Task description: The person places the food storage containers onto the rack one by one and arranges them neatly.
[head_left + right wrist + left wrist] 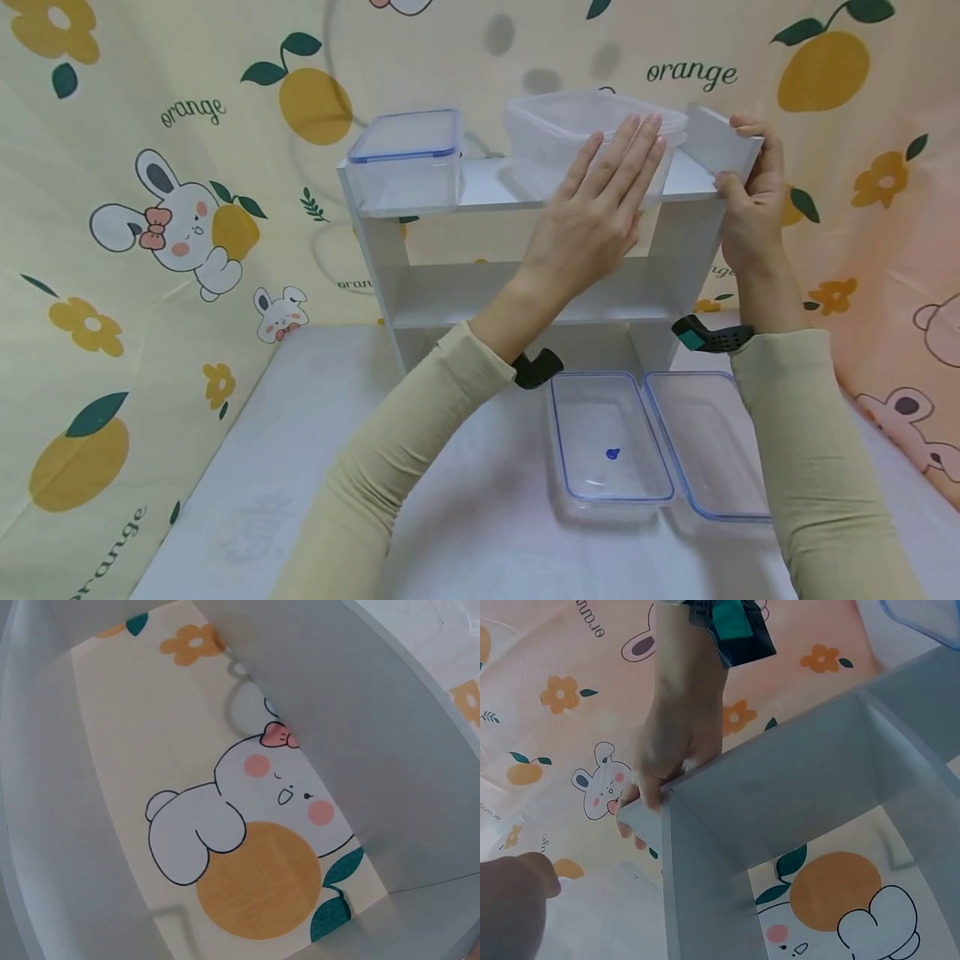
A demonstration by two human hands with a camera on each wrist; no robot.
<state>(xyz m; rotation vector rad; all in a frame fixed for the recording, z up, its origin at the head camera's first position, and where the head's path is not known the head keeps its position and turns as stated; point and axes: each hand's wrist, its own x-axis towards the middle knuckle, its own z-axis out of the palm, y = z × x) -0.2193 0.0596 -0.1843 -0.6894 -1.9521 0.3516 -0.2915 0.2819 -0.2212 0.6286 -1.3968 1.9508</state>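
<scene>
A clear plastic food container (540, 158) sits on the top board of a white shelf rack (495, 187), toward the right end. My left hand (592, 208) lies with straight fingers against its front side. My right hand (756, 200) grips the upright end panel (720, 142) at the rack's right edge, thumb in front. In the left wrist view the same right hand (675, 750) holds the rack's corner, and part of the left hand (514, 907) shows at lower left. The right wrist view takes in only the rack's inside walls (375, 750) and the cloth behind.
A blue-rimmed lidded container (405, 167) stands at the top board's left end. Two more blue-rimmed containers, one in the middle (611, 433) and one at right (708, 442), sit on the white table (300, 500) before the rack. A printed cloth (225, 67) hangs behind.
</scene>
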